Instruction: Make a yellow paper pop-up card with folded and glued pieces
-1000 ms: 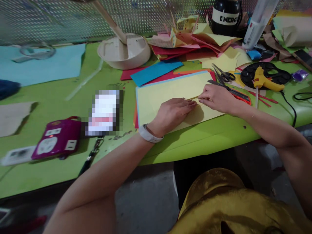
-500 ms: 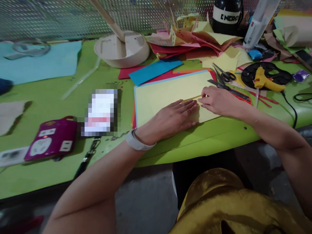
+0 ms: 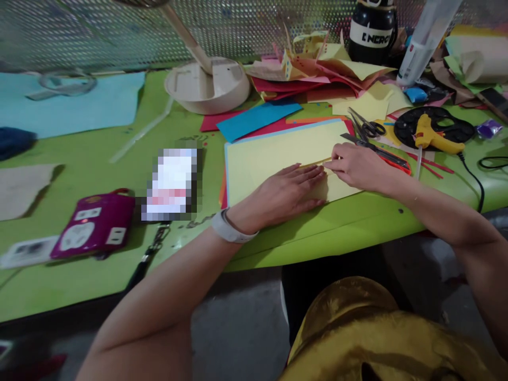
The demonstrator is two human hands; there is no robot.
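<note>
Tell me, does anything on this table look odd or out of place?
Mostly clutter. The yellow sheet under the left hand isn't squared with the red paper beneath, whose edges poke out. The coloured paper pile at the back is jumbled. Oddest is the phone-like device: its screen shows only as coarse blocks.

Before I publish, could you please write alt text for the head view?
A person's left hand lies flat on pale yellow paper, the right hand curled beside it; scissors and a yellow glue gun lie beyond, to the right.
</note>
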